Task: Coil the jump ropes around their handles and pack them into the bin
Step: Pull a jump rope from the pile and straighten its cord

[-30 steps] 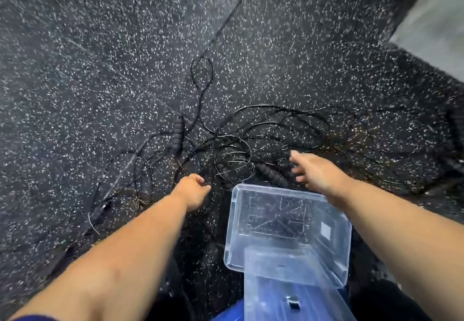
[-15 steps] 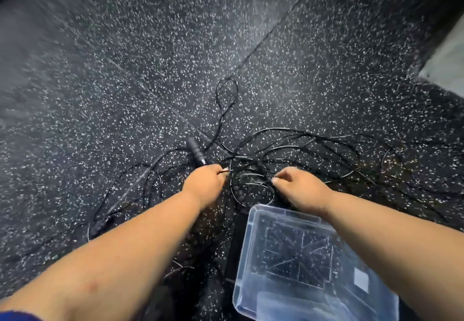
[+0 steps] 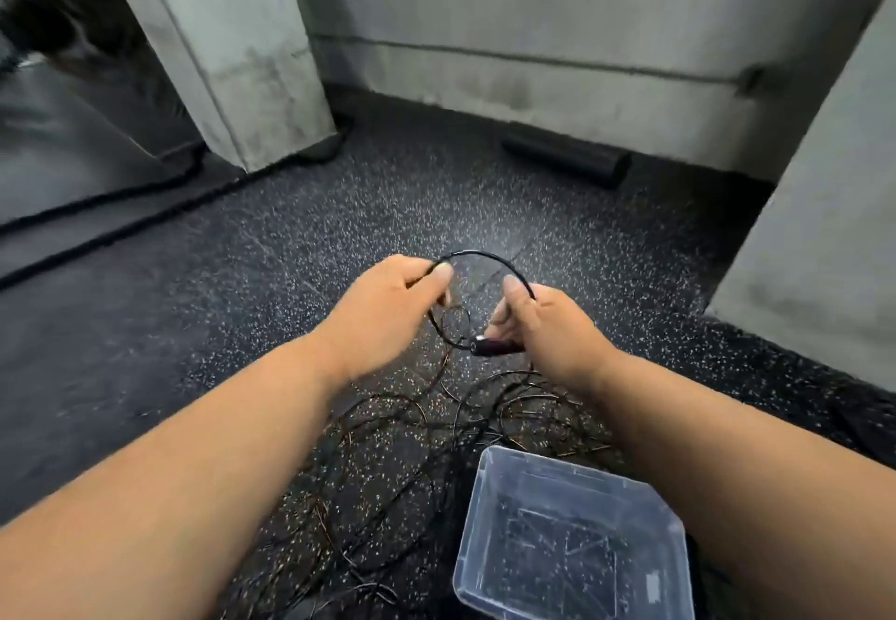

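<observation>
Where both lay on the floor, handle and rope now lifted.

Most of the handle is hidden inside the right hand, the bin is cut off at the frame's 5 o'clock edge under the right forearm, and the tangled ropes blur together beyond counting.

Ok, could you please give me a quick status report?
Left hand pinches rope. Right hand grips handle. Bin holds nothing. Ropes tangled on floor.
</observation>
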A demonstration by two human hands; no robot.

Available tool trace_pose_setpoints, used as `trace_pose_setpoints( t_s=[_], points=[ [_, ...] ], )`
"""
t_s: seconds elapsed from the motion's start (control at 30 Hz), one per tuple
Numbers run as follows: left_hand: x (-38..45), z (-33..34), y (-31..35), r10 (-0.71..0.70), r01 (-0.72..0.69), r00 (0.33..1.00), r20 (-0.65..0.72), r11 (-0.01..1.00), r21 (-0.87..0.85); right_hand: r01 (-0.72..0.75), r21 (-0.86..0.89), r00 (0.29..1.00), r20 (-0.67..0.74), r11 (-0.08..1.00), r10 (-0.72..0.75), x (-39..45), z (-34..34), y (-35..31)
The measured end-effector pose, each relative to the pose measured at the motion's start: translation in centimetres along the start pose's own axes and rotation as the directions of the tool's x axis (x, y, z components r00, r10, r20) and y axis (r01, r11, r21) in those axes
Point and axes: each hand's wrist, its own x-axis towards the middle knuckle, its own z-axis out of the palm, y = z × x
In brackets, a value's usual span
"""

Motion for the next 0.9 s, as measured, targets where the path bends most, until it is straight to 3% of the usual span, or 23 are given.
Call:
trace_pose_setpoints(
  t_s=[0.07,0.13,0.2,0.27,0.4,0.47,0.53,0.63,0.8,0.9],
  points=[
    [-2.6,-0.1,0.5,-0.006,0.005,1.000,0.030,0.999,0.035,0.047,0.026,0.999,0.008,0.999,-0.047,-3.3,-0.4,-3.8],
    [-5.0,0.8,1.0,-0.056,0.057,0.992,0.116,0.998,0.000,0.137,-0.083,0.990,0.020,0.987,-0.136,-6.6,-0.4,-7.0],
    [-8.2,2.3,2.2,-0.085,0.144,0.964,0.253,0.964,-0.222,0.232,-0.282,0.972,0.107,0.931,-0.210,-9.7,-0.1,-9.4],
    [-11.3,4.4,3.6,0.001,0.131,0.944,0.331,0.917,-0.376,0.330,-0.416,0.944,0.164,0.847,-0.287,-12.6,0.6,-11.2],
    [-15.8,6.7,6.1,-0.034,0.108,0.936,0.351,0.975,-0.193,0.265,-0.199,0.964,0.051,0.944,-0.260,-16.1,1.0,-13.1],
    [-17.3,6.4,6.2,-0.090,0.193,0.930,0.356,0.944,-0.266,0.209,-0.103,0.977,-0.026,0.973,-0.212,-17.4,0.6,-12.8],
    [-18.5,5.6,6.3,-0.159,0.308,0.926,0.343,0.842,-0.442,0.147,-0.030,0.984,-0.102,0.989,-0.149,-18.5,-0.3,-11.9],
    [-19.3,3.6,6.4,-0.266,0.356,0.934,0.238,0.669,-0.653,-0.013,0.000,0.996,-0.088,1.000,0.013,-21.2,-0.8,-8.9],
    [-19.5,1.6,7.6,-0.212,0.326,0.940,0.267,0.328,-0.887,-0.179,-0.034,0.948,0.263,0.983,0.182,-24.8,2.2,-4.1],
    [-19.7,1.1,7.6,-0.122,0.322,0.946,0.299,0.293,-0.900,-0.136,0.016,0.947,0.295,0.991,0.125,-24.6,4.0,-3.7]
  ],
)
